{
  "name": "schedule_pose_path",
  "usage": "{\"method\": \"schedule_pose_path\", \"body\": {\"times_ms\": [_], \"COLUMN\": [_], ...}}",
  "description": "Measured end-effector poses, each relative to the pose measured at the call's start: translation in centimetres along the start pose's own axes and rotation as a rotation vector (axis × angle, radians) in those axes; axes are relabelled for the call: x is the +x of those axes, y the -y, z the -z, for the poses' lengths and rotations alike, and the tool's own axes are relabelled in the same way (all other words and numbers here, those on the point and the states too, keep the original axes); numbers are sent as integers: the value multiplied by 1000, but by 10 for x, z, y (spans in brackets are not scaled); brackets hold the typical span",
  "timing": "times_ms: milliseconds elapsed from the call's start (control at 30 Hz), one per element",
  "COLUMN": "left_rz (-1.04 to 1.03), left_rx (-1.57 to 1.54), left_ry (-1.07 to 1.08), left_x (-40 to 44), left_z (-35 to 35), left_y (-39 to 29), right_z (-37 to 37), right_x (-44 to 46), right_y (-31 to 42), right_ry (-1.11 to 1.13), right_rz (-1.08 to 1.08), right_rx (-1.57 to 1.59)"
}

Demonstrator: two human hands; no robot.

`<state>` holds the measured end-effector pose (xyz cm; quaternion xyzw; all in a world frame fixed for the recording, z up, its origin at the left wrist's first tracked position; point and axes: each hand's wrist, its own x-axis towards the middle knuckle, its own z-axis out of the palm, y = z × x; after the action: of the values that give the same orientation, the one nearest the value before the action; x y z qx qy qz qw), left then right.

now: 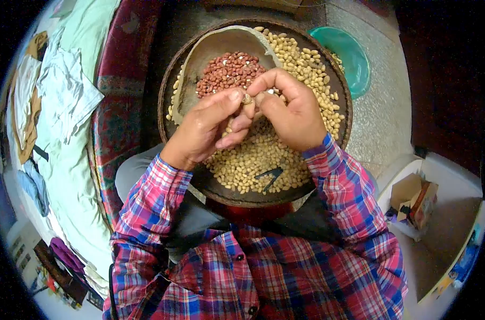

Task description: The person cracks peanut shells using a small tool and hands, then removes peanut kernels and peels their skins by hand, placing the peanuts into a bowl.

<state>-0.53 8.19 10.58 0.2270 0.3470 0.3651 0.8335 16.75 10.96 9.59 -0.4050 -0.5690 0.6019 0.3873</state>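
My left hand (207,124) and my right hand (291,111) meet over the middle of a round dark tray (348,125). Between the fingertips of both is a peanut in its shell (247,100), pinched from either side. More pale shell shows in the curled fingers of my left hand, partly hidden. Just beyond my hands, a pale scoop-shaped container (190,80) lies on the tray and holds red-skinned shelled peanuts (227,73). Unshelled peanuts (242,168) cover the near part of the tray, and others spread along its right side. A small black tool (270,176) rests on them.
Beyond the tray's right edge stands a green plastic basin (351,61) with some peanuts in it. A bed with a light green sheet (74,160) and clothes is at left. An open white container with a cardboard box (413,194) sits at lower right.
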Motion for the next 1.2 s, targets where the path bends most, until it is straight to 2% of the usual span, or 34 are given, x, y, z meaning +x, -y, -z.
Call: {"method": "schedule_pose_path", "body": {"times_ms": [67,200,267,400,467,600,700,767,900,967,1100,1167,1200], "left_rz": [-6,2,-2,-32,-75,-121,-138,-152,-126,-133,-138,-145,-145], "left_rx": [-48,-22,-22,7,131,231,286,241,149,90,145,144,144], "left_ry": [2,-14,-33,-54,-109,-146,-163,-138,-98,-63,-67,-127,-128], "left_x": [0,-1,-1,1,3,4,4,3,2,1,0,-1,0], "left_z": [-1,-1,-6,-5,-3,-4,-3,-7,-4,-4,-10,-13,-11], "left_y": [0,0,-2,1,4,5,7,5,9,10,4,3,3], "right_z": [2,-1,-1,-3,-1,-1,-5,-11,-13,-14,-6,-2,-3], "right_x": [0,0,-1,1,4,4,0,-2,-4,-5,-2,-1,-1], "right_y": [-4,6,5,2,-5,2,7,5,-4,4,4,12,10], "right_ry": [69,111,116,96,60,52,1,-11,-19,9,70,130,131], "right_rz": [-50,-72,20,31,177,163,262,86,106,35,-1,-144,-145], "right_rx": [236,205,68,64,-112,-168,-310,8,53,209,281,383,384]}}
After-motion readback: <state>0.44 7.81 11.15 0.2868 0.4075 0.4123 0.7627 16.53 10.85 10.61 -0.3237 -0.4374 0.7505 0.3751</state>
